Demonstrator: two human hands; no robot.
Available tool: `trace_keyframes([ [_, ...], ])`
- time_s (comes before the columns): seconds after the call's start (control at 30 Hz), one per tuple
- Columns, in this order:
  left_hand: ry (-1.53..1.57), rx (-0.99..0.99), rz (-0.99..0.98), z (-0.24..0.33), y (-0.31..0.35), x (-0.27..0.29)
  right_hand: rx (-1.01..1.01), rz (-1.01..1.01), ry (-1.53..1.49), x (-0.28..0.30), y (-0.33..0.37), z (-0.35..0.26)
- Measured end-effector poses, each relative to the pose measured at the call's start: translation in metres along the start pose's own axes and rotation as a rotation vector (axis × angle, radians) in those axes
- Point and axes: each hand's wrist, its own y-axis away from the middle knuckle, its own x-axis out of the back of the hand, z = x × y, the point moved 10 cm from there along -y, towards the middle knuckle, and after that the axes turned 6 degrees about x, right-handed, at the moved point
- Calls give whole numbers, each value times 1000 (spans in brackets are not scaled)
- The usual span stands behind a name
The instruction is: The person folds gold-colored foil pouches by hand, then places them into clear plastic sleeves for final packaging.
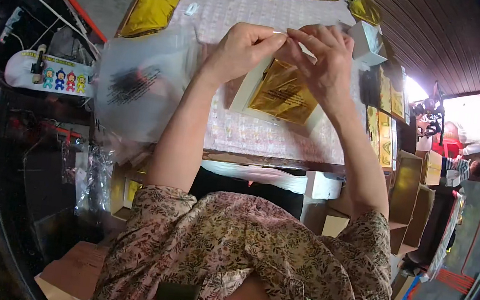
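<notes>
My left hand (243, 48) and my right hand (326, 61) meet above the far half of the table, thumbs and forefingers pinched together. A thin white strip (279, 32) shows between the fingertips; its kind is too small to make out. Below my right hand lies a flat gold foil pouch (285, 95) with dark print. The pouch rests on a shallow white box or tray (240, 93), partly hidden by my hands. Left of my left forearm is a stack of translucent plastic bags (141, 78) with black print.
Gold foil packages (155, 10) line the table's far and left edges. A white open box (368, 44) stands beyond my right hand. A small white object (192, 9) lies on the patterned cloth (265, 136). Cardboard boxes (405, 194) stand at right. People are in the right background.
</notes>
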Motion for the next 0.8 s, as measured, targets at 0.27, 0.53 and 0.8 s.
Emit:
trace_keyframes([
  [0.27, 31, -219, 88, 22, 2, -5, -176, -127, -363, 5, -12, 28],
  [0.53, 432, 7, 61, -10, -6, -11, -464, -289, -583, -33, -5, 74],
  [0.8, 208, 78, 72, -35, -12, -2, -73, -161, 47, -20, -33, 8],
])
